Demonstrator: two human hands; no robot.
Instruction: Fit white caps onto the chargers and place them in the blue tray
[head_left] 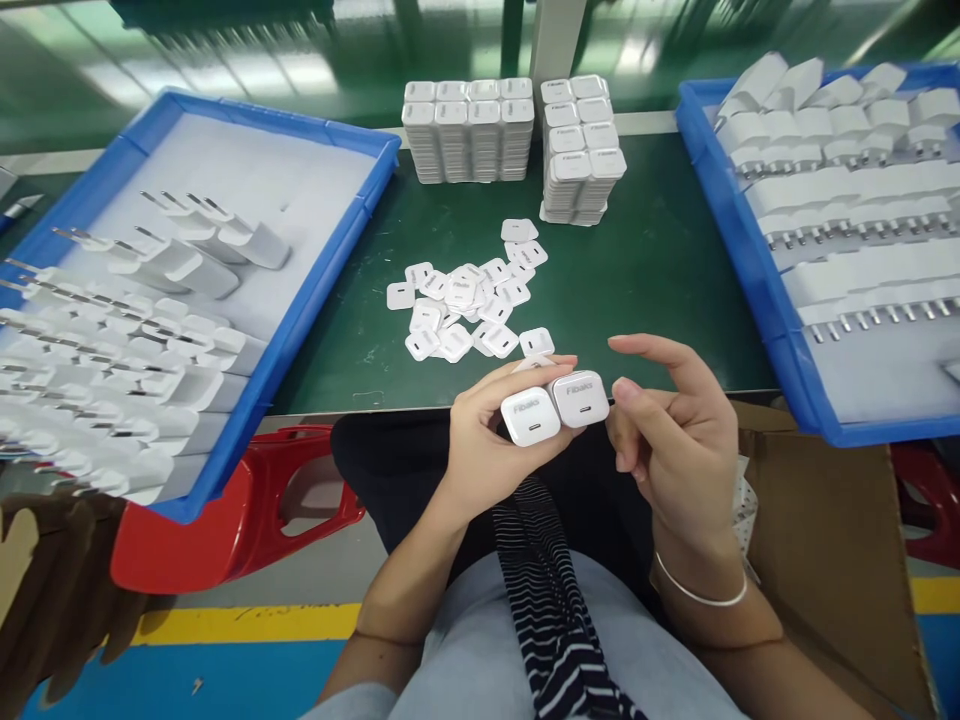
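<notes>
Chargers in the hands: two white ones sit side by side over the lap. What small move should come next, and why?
Probably the right hand closes on the right charger to part the pair. The left hand holds both chargers, the left charger too, and the right fingers are spread, only a fingertip at the edge.

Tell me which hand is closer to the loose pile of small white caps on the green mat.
Left. The left hand sits just below the pile of caps, holding two chargers; the right hand is off to the pile's lower right.
</notes>
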